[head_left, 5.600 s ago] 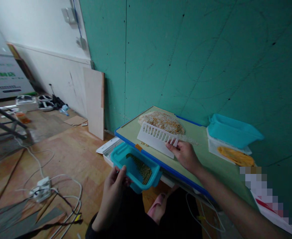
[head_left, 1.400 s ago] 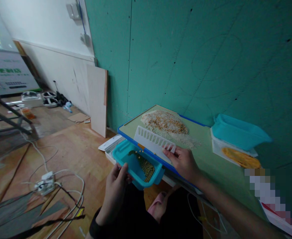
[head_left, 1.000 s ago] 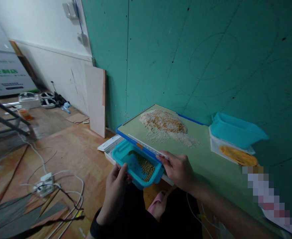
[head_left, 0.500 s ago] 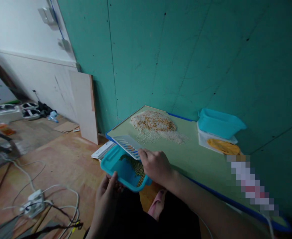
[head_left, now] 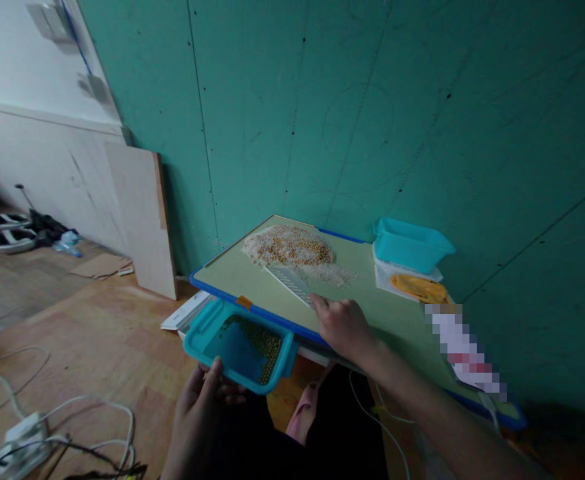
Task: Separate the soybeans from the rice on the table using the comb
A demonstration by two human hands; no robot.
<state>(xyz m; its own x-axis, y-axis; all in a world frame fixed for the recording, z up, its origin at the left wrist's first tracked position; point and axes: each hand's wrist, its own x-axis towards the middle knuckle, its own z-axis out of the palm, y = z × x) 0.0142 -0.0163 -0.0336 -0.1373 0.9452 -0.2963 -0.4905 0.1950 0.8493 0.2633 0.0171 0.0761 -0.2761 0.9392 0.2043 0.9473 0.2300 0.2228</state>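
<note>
White slotted scraper [head_left: 288, 283] is extending from the right hand [head_left: 343, 325], which is gripping its near end, toward the bean pile [head_left: 292, 245] ahead. Left hand [head_left: 205, 393] is pinching the tub [head_left: 227, 350] just below the table [head_left: 222, 272]. I'd be keeping scraper low, tub close.

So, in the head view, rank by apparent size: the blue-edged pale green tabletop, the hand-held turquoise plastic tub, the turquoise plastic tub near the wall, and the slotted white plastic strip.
1. Tabletop
2. Held tub (nearer, so its true size against the next is unsure)
3. Tub near the wall
4. White strip
</note>
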